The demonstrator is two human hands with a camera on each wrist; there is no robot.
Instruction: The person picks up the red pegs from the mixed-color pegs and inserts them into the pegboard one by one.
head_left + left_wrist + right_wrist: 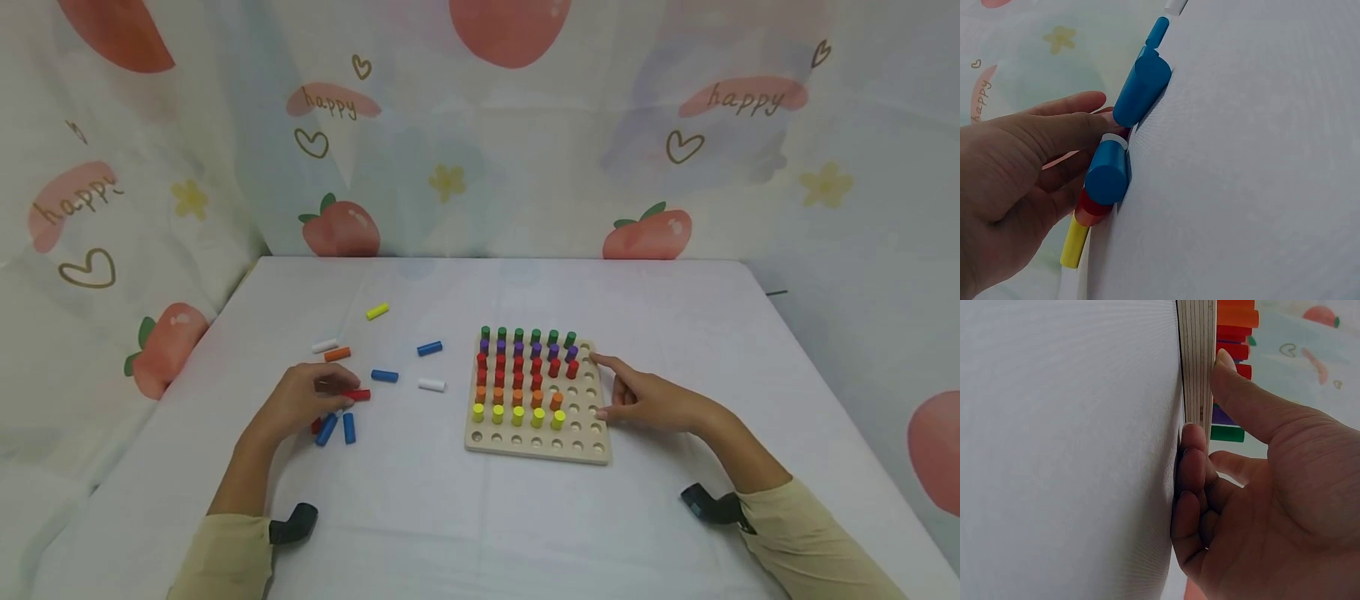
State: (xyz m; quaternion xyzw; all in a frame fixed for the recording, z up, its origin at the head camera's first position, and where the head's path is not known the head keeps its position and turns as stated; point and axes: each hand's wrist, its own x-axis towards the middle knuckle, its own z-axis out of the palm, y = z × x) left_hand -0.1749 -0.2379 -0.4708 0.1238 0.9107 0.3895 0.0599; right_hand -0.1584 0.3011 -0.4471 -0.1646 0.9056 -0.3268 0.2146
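Note:
My left hand [303, 398] is low over the loose pegs at the left, thumb and fingertips pinching a red peg [358, 395]. In the left wrist view, blue pegs [1107, 172] partly hide those fingertips. Close under the hand lie two blue pegs [349, 428] and another red peg [316, 427]. My right hand [651, 400] holds the right edge of a wooden pegboard [536, 454], its thumb on the top rim and curled fingers against the side. Rows of green, purple, red, orange and yellow pegs [517, 416] stand upright in the board; holes show along its front and right.
Between left hand and board lie a white peg [432, 385] and blue pegs [385, 376]. Farther back are an orange peg [337, 354], a white peg [325, 346] and a yellow peg [377, 311]. White cloth covers the table [420, 517]; a printed curtain [525, 167] hangs behind.

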